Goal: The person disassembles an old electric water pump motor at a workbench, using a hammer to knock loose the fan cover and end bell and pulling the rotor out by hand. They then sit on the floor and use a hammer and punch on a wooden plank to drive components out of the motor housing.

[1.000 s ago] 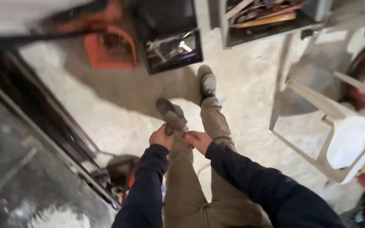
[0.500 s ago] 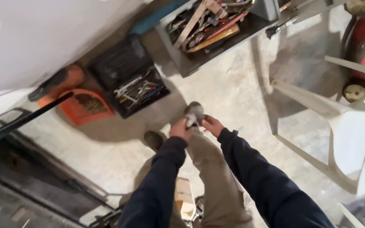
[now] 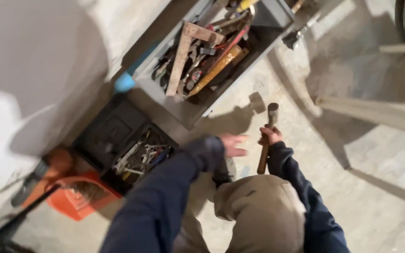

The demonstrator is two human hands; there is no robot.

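My right hand (image 3: 270,136) grips a hammer (image 3: 266,136) by its wooden handle, the metal head pointing up and away from me. My left hand (image 3: 233,144) is just left of it, fingers spread and blurred, holding nothing. Both arms are in dark blue sleeves. My bent knee in tan trousers (image 3: 258,215) fills the lower middle of the view. A grey metal toolbox (image 3: 174,100) full of hand tools lies on the concrete floor just beyond my hands.
A black open case (image 3: 104,133) with wrenches sits at the left, with an orange case (image 3: 78,201) beside it. White plastic chair legs (image 3: 376,110) stand at the right. A pale wall or panel (image 3: 29,79) fills the upper left.
The view has swung toward the toolbox. My hands, together at my shoe before, have parted; the right hand now holds a hammer upright and the left is open.
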